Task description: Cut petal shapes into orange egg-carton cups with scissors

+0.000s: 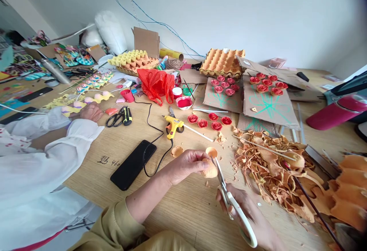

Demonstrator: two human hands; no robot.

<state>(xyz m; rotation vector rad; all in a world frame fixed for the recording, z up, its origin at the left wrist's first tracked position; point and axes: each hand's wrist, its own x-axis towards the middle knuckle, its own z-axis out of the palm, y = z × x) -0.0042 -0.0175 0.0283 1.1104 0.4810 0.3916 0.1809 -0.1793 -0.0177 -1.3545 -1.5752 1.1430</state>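
Note:
Between the thumb and fingers of my left hand [189, 166] is an orange egg-carton cup [210, 170], held just above the table. My right hand [248, 212] grips white-handled scissors [225, 189], fingers in the handles. The scissor blades are parted a little, their tips at the right edge of the held cup. Just behind the cup lies another cut orange cup [211, 152] on the table, and a scalloped cup [177, 151] rests further left. Small orange scraps are scattered around.
A heap of orange trimmings [266, 163] lies at right. Red paper roses [213, 116], a yellow glue gun [173, 124] with its black cord, and a black phone [133, 165] are on the wooden table. A co-worker's sleeve and hand [90, 112] are at left; a pink bottle [335, 111] lies far right.

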